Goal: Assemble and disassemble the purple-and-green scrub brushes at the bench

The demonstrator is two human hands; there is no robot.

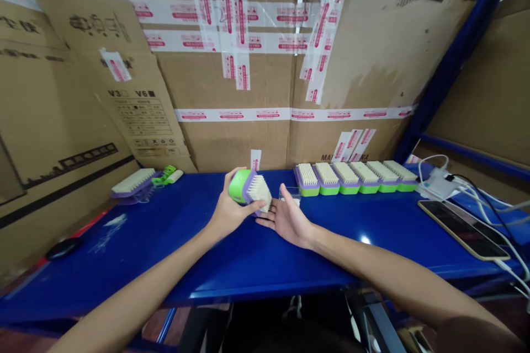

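My left hand (pixel 232 207) is wrapped round a green and purple scrub brush (pixel 242 186), holding it above the blue table with its pale bristles turned to the right. Just right of the bristles is my right hand (pixel 292 219), palm up with the fingers stretched out and the thumb raised. Its fingertips reach close to the brush's lower edge; whether they touch it I cannot tell. Partly hidden behind that hand is a small clear box (pixel 293 193). A row of several similar brushes (pixel 348 179) stands bristles up at the back right.
At the back left lie a purple-based brush (pixel 133 183) and a bright green piece (pixel 166 175). A phone (pixel 462 229) and white cables around a power adapter (pixel 439 183) occupy the right end of the blue table (pixel 199 265). Taped cardboard (pixel 236 138) walls the back.
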